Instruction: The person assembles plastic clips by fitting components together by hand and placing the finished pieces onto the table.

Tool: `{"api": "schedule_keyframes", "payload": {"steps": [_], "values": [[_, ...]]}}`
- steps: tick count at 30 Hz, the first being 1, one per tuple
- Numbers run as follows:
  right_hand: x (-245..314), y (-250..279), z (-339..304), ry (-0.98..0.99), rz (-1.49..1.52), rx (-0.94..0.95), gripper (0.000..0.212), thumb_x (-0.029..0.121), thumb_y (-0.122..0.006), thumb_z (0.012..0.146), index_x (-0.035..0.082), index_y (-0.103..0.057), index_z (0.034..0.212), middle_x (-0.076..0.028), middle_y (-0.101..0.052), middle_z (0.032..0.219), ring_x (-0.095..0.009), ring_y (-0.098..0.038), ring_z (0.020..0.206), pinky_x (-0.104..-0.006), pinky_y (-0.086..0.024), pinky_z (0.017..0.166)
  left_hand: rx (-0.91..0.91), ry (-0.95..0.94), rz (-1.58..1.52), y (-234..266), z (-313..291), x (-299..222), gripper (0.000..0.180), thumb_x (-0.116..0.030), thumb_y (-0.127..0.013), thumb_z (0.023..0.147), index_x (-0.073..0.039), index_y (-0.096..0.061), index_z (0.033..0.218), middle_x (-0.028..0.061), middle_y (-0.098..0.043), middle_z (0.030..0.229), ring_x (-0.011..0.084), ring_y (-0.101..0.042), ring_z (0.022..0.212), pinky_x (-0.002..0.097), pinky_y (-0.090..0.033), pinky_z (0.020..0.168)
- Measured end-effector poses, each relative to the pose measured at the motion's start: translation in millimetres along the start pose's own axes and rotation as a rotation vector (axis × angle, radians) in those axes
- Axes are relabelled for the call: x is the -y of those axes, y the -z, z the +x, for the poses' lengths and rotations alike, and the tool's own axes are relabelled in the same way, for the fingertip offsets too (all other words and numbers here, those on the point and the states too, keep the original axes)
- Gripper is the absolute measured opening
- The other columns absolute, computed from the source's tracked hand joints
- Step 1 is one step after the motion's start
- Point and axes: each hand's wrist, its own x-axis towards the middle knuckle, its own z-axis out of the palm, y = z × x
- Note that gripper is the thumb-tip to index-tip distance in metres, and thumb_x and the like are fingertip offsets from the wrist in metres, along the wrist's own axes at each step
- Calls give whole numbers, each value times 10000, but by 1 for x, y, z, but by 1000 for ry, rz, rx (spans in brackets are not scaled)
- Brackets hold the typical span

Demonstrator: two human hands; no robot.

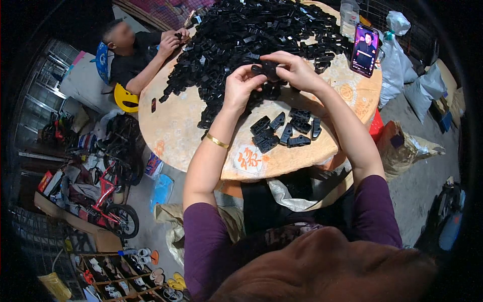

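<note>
Round, pale orange, cloth-covered tabletop (186, 131) with printed motifs. Spread over its far half, a broad heap of black moulded plastic parts (241, 40), trailing toward the left edge. Beside the far-left edge, a dark-shirted co-worker (132, 70), co-worker's hands (168, 46) raised around a small black piece (178, 36). By the near edge, right of centre, a loose group of black slotted plastic pieces (287, 132), some touching. Above the heap's near side, left hand (236, 89) and right hand (300, 73), both with bent fingers and thumb in a nearly closed pinch. Near the right edge, an upright smartphone with lit screen (364, 50). Gripped between both hands, a dark rounded plastic part (270, 70); one piece or two, impossible to tell. Close to the left edge, a small red-and-black object (154, 104).
</note>
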Motion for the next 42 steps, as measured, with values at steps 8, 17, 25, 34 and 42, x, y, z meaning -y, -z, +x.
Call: {"api": "schedule_keyframes", "payload": {"steps": [8,17,25,34,42], "values": [[15,-9,-2,-186,-72,-141,275,20,-532,749,33,-614,1011,-87,-646,763,-101,-597,594,-231,-492,521,-4,15,107,1,-3,0,259,5,-687,680,31,-581,915,63,-617,780,95,-559,627,204,-465,556],[2,-20,0,-230,238,-71,245,-5,-478,816,9,-590,1034,-72,-602,827,-104,-577,578,-209,-494,494,-7,-16,136,4,-1,-2,245,14,-682,678,35,-595,906,72,-629,797,105,-577,654,207,-473,586],[4,-20,-3,40,-210,-243,239,14,-503,808,25,-591,1030,-85,-563,790,-127,-561,559,-234,-466,490,-67,-120,142,-7,-4,-2,244,18,-684,678,31,-604,908,59,-633,793,91,-580,667,201,-475,605],[6,-27,-8,248,-527,-267,312,-24,-506,754,33,-564,1055,-134,-551,862,-263,-581,715,-308,-474,604,-33,-63,136,-7,-6,2,279,26,-667,694,36,-589,961,70,-629,835,101,-585,711,209,-480,632],[-3,-25,0,303,-274,-141,346,63,-508,808,93,-521,1153,-140,-495,1074,-269,-525,968,-321,-446,813,5,20,-334,-7,-6,3,309,-4,-579,798,23,-503,1096,64,-587,966,105,-573,840,221,-477,751]]}}
